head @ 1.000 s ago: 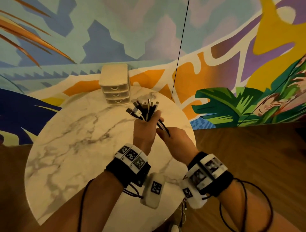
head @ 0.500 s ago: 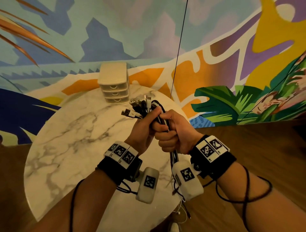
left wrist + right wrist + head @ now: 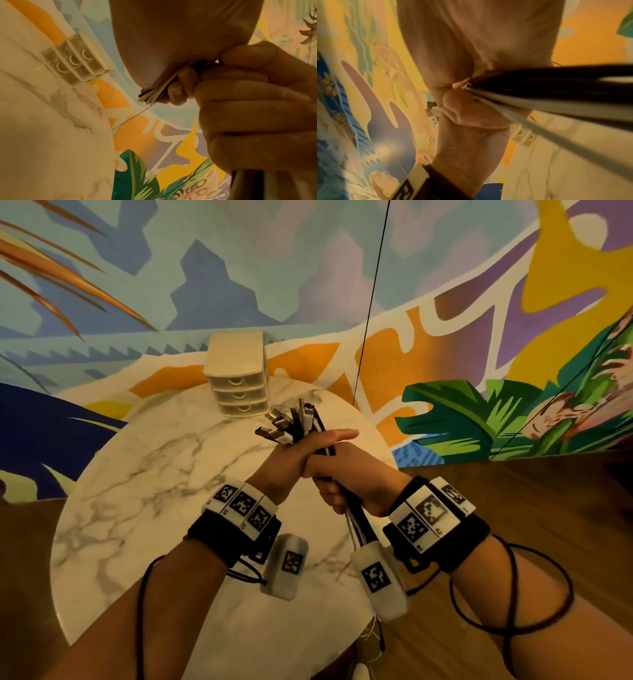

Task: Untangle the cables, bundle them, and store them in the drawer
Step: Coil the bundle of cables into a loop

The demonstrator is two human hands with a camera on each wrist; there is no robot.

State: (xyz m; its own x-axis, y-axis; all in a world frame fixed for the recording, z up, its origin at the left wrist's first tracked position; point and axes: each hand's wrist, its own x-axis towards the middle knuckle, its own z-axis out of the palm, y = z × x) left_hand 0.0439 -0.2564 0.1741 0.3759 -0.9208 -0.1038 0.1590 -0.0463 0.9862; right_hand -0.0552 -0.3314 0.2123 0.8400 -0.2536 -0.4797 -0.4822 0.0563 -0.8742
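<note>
A bunch of black and white cables (image 3: 297,424) is held above the marble table (image 3: 144,508), plug ends fanned up toward the drawer unit. My left hand (image 3: 301,451) grips the bunch just below the plugs, thumb stretched out to the right. Right below it my right hand (image 3: 346,484) is fisted round the cable strands (image 3: 358,525), which trail down past the table's near edge. The left wrist view shows the cables (image 3: 154,94) squeezed between palm and fingertips. In the right wrist view the strands (image 3: 539,92) run out of the fist. A small cream three-drawer unit (image 3: 238,378) stands at the table's far edge, drawers closed.
The round table meets a painted mural wall (image 3: 445,337) at the back. A thin black cord (image 3: 371,296) hangs down the wall behind the table. Wooden floor (image 3: 513,508) lies to the right. Loose white cable ends (image 3: 371,631) dangle below the table's near edge.
My right hand closed round the strands under the left hand, then slid down along them toward me. The left hand kept hold of the plug end and shifted slightly right.
</note>
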